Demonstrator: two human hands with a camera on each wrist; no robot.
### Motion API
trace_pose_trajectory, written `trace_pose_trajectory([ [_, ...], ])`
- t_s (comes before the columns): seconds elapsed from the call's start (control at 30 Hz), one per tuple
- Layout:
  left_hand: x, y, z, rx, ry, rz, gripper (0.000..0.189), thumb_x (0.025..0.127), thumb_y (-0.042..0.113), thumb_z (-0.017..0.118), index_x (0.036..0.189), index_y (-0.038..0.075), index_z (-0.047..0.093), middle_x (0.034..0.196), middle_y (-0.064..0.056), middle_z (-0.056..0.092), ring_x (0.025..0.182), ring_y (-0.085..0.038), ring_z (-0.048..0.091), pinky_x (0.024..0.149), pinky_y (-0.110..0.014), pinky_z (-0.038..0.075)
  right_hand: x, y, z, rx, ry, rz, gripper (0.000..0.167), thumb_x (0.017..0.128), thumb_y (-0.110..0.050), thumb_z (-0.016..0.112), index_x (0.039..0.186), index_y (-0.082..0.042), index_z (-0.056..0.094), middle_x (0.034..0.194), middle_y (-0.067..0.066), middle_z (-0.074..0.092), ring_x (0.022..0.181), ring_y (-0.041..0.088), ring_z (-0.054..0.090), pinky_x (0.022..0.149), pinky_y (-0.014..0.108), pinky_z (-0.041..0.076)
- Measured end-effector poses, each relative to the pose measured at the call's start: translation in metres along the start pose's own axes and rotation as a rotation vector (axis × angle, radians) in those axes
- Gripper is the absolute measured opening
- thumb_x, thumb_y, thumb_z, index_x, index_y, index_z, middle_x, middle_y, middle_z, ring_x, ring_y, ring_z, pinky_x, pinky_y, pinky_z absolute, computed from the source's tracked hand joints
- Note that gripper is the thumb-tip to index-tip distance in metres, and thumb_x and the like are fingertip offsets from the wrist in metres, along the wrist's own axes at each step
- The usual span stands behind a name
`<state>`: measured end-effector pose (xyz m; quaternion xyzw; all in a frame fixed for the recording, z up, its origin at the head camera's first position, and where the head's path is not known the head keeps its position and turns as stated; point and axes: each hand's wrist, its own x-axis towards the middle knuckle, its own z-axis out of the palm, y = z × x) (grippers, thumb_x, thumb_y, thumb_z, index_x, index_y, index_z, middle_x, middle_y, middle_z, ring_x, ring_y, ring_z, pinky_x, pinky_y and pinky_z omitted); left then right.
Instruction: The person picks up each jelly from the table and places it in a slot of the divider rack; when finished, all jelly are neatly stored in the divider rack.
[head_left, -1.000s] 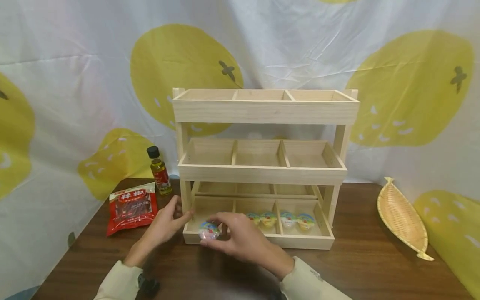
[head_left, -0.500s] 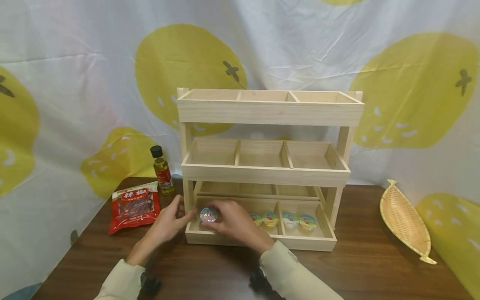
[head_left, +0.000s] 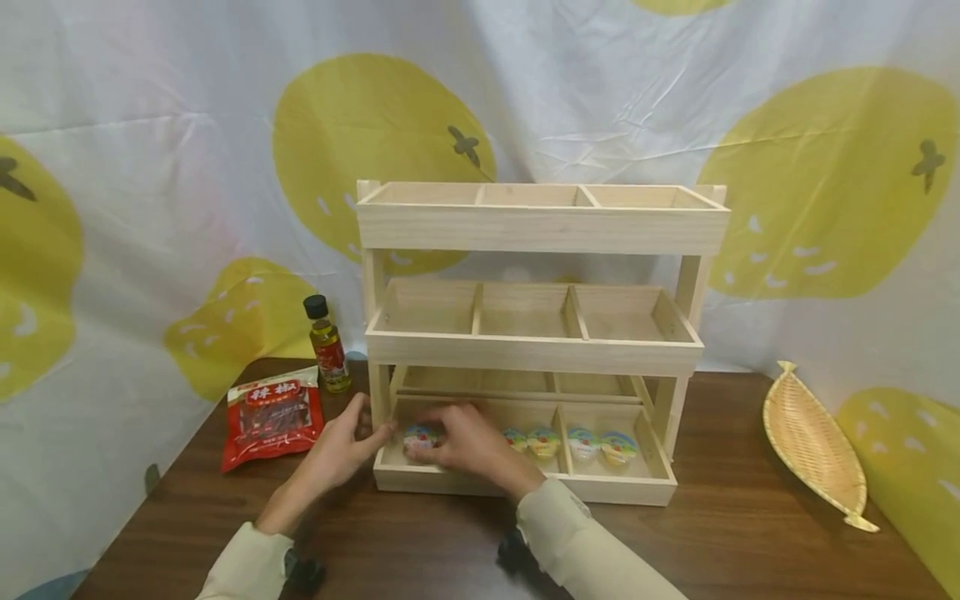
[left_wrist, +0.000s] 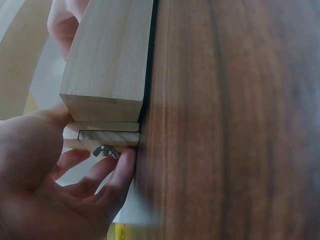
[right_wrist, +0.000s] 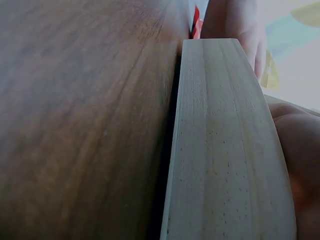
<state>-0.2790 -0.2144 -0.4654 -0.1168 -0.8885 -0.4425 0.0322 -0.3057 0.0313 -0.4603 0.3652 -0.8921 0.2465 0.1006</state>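
My right hand (head_left: 468,442) pinches a small jelly cup (head_left: 418,437) with a printed lid, low inside the left compartment of the bottom tray (head_left: 525,488). That tray belongs to a three-tier wooden rack (head_left: 528,352). My left hand (head_left: 339,450) grips the rack's lower left side; in the left wrist view its fingers curl behind the post by a wing nut (left_wrist: 106,150). Pairs of jelly cups sit in the middle compartment (head_left: 542,443) and the right compartment (head_left: 617,448). In the right wrist view, the tray's front board (right_wrist: 225,140) hides the cup.
A red bag of dried chillies (head_left: 273,417) lies left of the rack on the brown table (head_left: 420,550). Behind it stands an oil bottle (head_left: 328,350) with a black cap. At the right is a woven leaf-shaped basket (head_left: 813,442). A patterned cloth (head_left: 585,100) hangs behind.
My right hand has carried the jelly cup from over the tray's front edge back and down into the left compartment. The left hand stays at the rack's side.
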Motion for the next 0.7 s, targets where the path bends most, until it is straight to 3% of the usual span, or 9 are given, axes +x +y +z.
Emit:
trace_pose_trajectory([
  [0.3, 0.0, 0.001, 0.001, -0.012, -0.005, 0.001, 0.036, 0.105, 0.029, 0.074, 0.129, 0.01, 0.056, 0.106, -0.011, 0.077, 0.105, -0.025, 0.079, 0.088, -0.038, 0.062, -0.001, 0.003, -0.001, -0.005, -0.001, -0.02, 0.043, 0.093, -0.053, 0.082, 0.117, -0.018, 0.082, 0.101, -0.008, 0.083, 0.083, 0.004, 0.071, 0.081, 0.028, 0.053],
  [0.47, -0.002, 0.001, 0.002, -0.004, 0.01, -0.005, 0.036, 0.105, 0.032, 0.074, 0.127, 0.011, 0.056, 0.107, -0.009, 0.078, 0.105, -0.023, 0.079, 0.087, -0.036, 0.061, -0.01, -0.006, -0.013, 0.058, -0.002, -0.009, 0.051, 0.093, -0.046, 0.085, 0.131, -0.013, 0.076, 0.12, 0.002, 0.082, 0.094, 0.012, 0.077, 0.092, 0.036, 0.06],
  [0.6, -0.004, 0.001, 0.002, -0.001, 0.022, -0.011, 0.036, 0.105, 0.034, 0.074, 0.126, 0.011, 0.057, 0.107, -0.009, 0.078, 0.105, -0.024, 0.079, 0.089, -0.038, 0.061, -0.031, -0.01, -0.026, 0.105, 0.144, -0.061, 0.04, 0.098, -0.029, 0.083, 0.131, -0.008, 0.074, 0.126, 0.007, 0.08, 0.109, 0.022, 0.078, 0.098, 0.04, 0.062],
  [0.7, -0.005, 0.0, 0.0, 0.02, 0.03, -0.012, 0.035, 0.105, 0.034, 0.073, 0.125, 0.01, 0.057, 0.106, -0.008, 0.077, 0.105, -0.023, 0.078, 0.089, -0.039, 0.061, -0.054, -0.009, -0.039, 0.126, 0.282, -0.123, 0.027, 0.097, -0.016, 0.081, 0.122, -0.006, 0.075, 0.115, 0.007, 0.081, 0.102, 0.022, 0.078, 0.089, 0.037, 0.064],
])
